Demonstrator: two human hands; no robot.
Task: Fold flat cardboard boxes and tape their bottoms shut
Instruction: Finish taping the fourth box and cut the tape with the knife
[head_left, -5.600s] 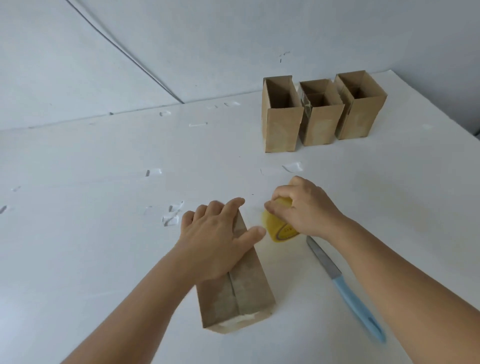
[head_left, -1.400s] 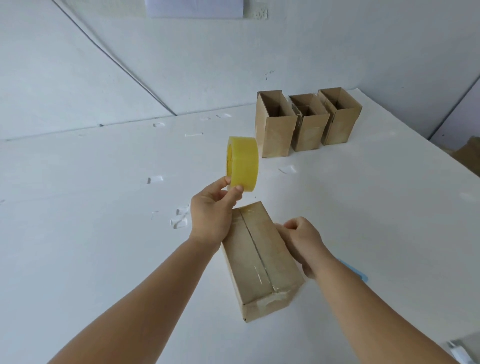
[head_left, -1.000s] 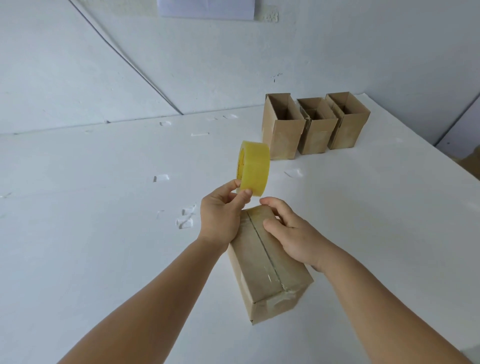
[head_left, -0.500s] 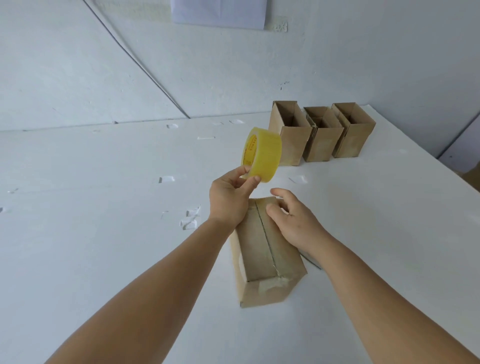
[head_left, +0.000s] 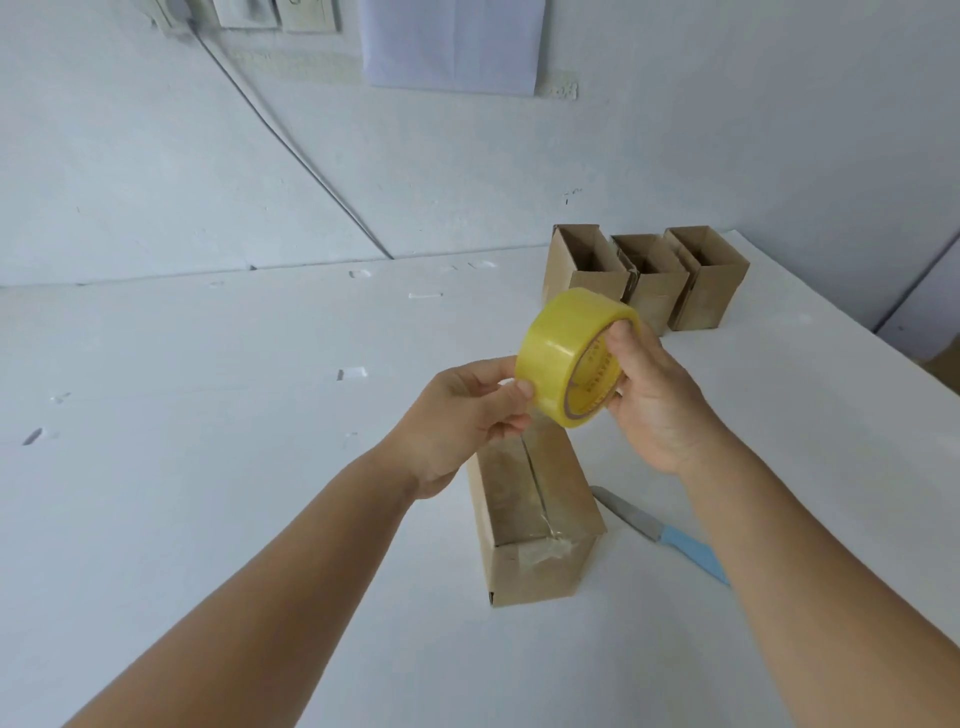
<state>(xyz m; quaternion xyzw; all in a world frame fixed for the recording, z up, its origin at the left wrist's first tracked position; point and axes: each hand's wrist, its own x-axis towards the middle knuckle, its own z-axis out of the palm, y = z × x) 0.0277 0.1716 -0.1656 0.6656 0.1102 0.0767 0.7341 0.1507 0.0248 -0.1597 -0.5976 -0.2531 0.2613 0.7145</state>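
Note:
A yellow roll of clear tape (head_left: 563, 353) is held up above the table between both hands. My right hand (head_left: 654, 400) grips the roll from the right, thumb over its rim. My left hand (head_left: 467, 415) pinches the roll's lower left edge between thumb and fingers. Below them a folded cardboard box (head_left: 535, 519) stands on the white table (head_left: 208, 493) with its bottom flaps up, a strip of clear tape running along the seam and over the near edge.
Three open-topped cardboard boxes (head_left: 644, 275) stand in a row at the table's far right corner. A blue-handled knife (head_left: 670, 540) lies right of the box. Small scraps of tape (head_left: 353, 373) dot the table. The wall rises behind.
My right hand left the box and rose to take hold of the tape roll. The roll moved right and turned its printed core toward me. The camera tilted upward.

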